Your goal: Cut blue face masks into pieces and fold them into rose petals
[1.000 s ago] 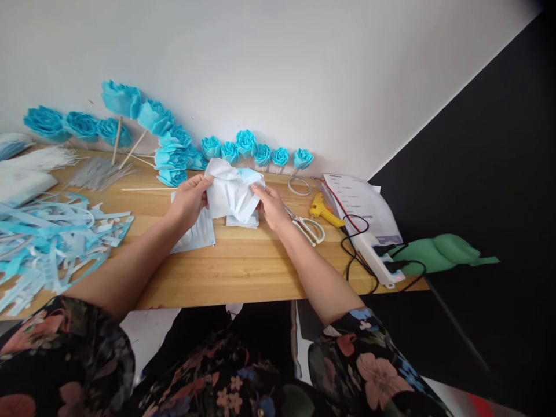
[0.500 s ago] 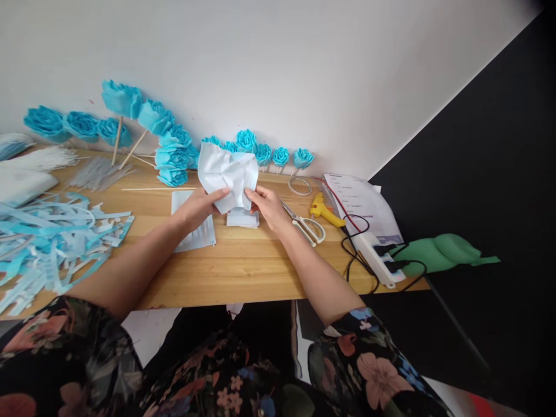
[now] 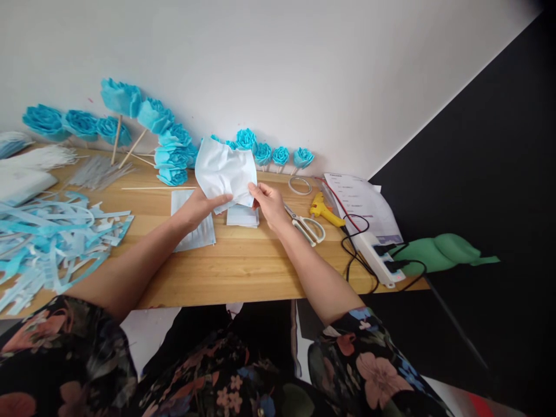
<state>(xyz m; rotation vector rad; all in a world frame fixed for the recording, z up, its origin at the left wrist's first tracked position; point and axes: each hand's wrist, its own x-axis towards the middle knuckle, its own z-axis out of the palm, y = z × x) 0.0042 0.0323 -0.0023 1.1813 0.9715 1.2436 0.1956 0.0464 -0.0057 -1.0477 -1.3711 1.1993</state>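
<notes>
Both hands hold up a white sheet of mask fabric (image 3: 226,171) above the wooden table (image 3: 243,260). My left hand (image 3: 200,207) pinches its lower left edge, thumb on top. My right hand (image 3: 268,202) pinches the lower right corner. Under the sheet lie a small stack of folded white pieces (image 3: 243,216) and a pale blue mask piece (image 3: 193,234), flat on the wood.
Blue fabric roses on sticks (image 3: 280,155) lean along the wall. A heap of cut blue and white strips (image 3: 47,231) fills the left. Scissors (image 3: 308,226), a yellow glue gun (image 3: 325,211), a ring of tape (image 3: 299,185), papers (image 3: 360,200) and a power strip (image 3: 380,258) lie right.
The crumpled sheet has been turned and spread flatter, and lifted a little higher. My hands have shifted from its sides to its lower edge.
</notes>
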